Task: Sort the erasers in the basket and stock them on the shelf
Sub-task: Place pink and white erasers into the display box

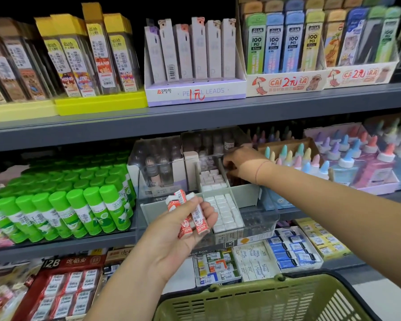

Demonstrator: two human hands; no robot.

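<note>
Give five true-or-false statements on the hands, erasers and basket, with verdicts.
1. The left hand holds red-and-white erasers. True.
2. The right hand rests in the basket. False: it reaches into the clear bin on the shelf.
3. Glue sticks stand left of the bin. True.
4. The basket is red. False: it is green.
5. White erasers fill a bin compartment. True.
</note>
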